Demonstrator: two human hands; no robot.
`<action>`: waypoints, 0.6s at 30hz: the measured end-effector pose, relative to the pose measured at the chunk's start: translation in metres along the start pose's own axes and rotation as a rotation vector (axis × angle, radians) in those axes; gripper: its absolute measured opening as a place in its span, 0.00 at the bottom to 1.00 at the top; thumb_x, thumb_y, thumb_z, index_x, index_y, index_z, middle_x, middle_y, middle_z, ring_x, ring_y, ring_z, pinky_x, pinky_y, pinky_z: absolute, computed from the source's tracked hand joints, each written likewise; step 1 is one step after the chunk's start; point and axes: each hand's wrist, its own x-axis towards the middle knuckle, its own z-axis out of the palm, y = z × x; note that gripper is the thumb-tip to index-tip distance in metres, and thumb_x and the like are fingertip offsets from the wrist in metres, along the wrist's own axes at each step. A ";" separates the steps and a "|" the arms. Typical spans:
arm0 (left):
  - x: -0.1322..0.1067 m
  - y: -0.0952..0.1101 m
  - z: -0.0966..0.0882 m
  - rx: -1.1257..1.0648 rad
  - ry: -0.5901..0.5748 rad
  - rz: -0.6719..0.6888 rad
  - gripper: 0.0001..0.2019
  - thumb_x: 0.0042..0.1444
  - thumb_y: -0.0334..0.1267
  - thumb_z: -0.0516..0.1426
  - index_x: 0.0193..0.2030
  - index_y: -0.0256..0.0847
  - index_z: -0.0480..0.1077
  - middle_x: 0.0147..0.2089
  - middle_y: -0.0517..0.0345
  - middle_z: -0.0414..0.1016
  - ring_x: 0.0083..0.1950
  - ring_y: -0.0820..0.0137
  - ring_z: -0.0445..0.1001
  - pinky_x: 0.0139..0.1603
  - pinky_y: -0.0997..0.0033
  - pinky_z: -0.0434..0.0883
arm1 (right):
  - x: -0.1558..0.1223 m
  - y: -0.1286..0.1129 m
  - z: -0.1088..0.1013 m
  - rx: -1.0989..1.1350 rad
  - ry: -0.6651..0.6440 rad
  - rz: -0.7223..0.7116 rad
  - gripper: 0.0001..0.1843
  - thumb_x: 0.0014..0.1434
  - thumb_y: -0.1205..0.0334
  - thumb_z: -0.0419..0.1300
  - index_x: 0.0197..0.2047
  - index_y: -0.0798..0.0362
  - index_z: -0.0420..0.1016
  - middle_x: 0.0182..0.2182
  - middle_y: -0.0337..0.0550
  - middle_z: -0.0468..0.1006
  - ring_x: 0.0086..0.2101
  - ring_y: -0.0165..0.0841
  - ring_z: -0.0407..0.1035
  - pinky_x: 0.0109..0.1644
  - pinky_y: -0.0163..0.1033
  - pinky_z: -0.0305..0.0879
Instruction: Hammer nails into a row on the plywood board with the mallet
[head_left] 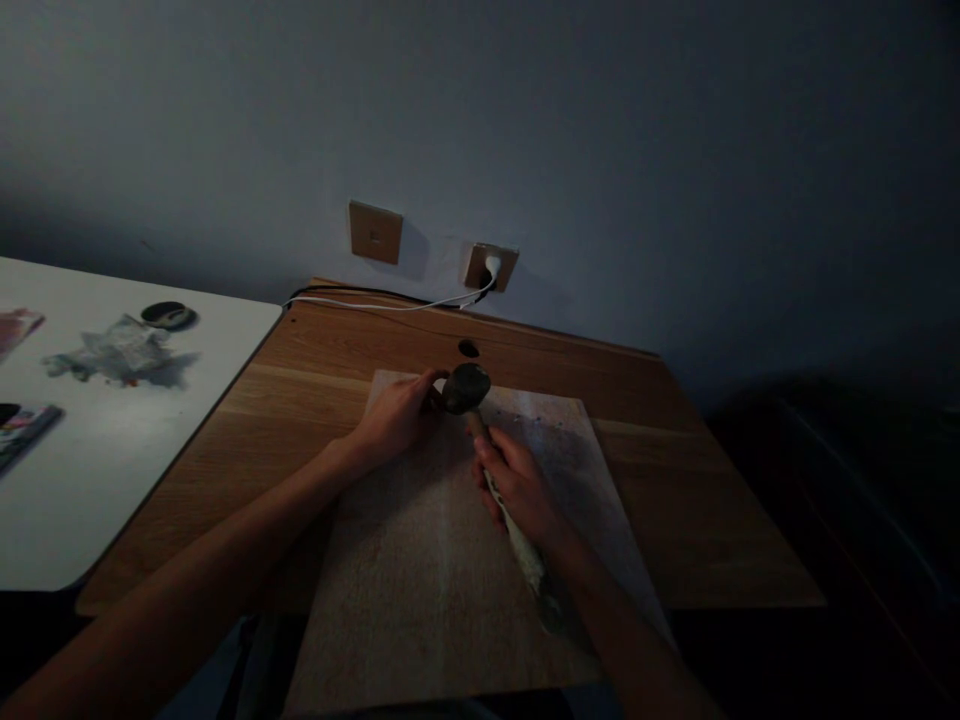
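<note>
My right hand (517, 487) is wrapped round the handle of a hammer (466, 388), near its dark, rounded head. The pale, worn handle runs down past my wrist toward the lower right. Just left of the head, my left hand (397, 415) has its fingers curled together. Anything pinched in those fingertips is too dark and partly hidden to make out. Under both hands lies a flat wooden board (409, 590), its near end reaching past the table's front edge. A few small dark marks or bits show on its far right part.
The board rests on a wooden table (262, 440) with a cable hole (469, 348). White and black cables run along the back to a wall socket (491, 268), beside another wall plate (375, 232). A white table (135, 470) at left holds crumpled plastic (127, 345) and a dark oval object (166, 315).
</note>
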 end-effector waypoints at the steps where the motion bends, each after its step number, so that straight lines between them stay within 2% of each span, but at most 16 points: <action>1: 0.000 0.000 0.000 0.004 0.008 -0.004 0.29 0.54 0.23 0.60 0.64 0.38 0.69 0.41 0.54 0.86 0.39 0.63 0.84 0.41 0.70 0.76 | 0.001 0.001 0.001 -0.007 -0.003 -0.003 0.17 0.69 0.42 0.55 0.40 0.48 0.67 0.26 0.28 0.67 0.13 0.22 0.58 0.10 0.28 0.57; 8: 0.001 -0.002 0.002 0.021 0.020 -0.026 0.28 0.54 0.22 0.61 0.63 0.38 0.70 0.41 0.53 0.86 0.40 0.63 0.84 0.41 0.69 0.76 | 0.002 0.009 0.005 -0.101 0.015 -0.062 0.17 0.71 0.44 0.52 0.36 0.47 0.63 0.24 0.27 0.66 0.12 0.22 0.57 0.10 0.27 0.56; 12: 0.000 -0.004 0.004 0.017 0.005 -0.035 0.28 0.55 0.23 0.61 0.63 0.37 0.70 0.42 0.52 0.85 0.41 0.62 0.84 0.43 0.68 0.76 | 0.002 0.008 0.007 -0.125 0.040 -0.059 0.16 0.72 0.45 0.52 0.37 0.47 0.63 0.25 0.28 0.66 0.12 0.22 0.57 0.10 0.28 0.55; 16: 0.001 -0.004 0.000 0.061 0.032 -0.003 0.26 0.55 0.25 0.61 0.62 0.39 0.70 0.46 0.52 0.84 0.43 0.62 0.83 0.44 0.66 0.76 | -0.003 0.003 -0.001 -0.158 0.014 -0.056 0.16 0.71 0.46 0.52 0.36 0.47 0.64 0.25 0.28 0.65 0.13 0.22 0.58 0.10 0.27 0.56; 18: -0.001 0.006 -0.003 0.159 0.069 0.057 0.23 0.56 0.27 0.62 0.59 0.39 0.71 0.48 0.50 0.82 0.45 0.60 0.81 0.47 0.63 0.76 | -0.009 0.002 -0.010 -0.117 0.036 -0.052 0.17 0.71 0.45 0.53 0.36 0.48 0.64 0.25 0.28 0.66 0.13 0.22 0.58 0.11 0.27 0.56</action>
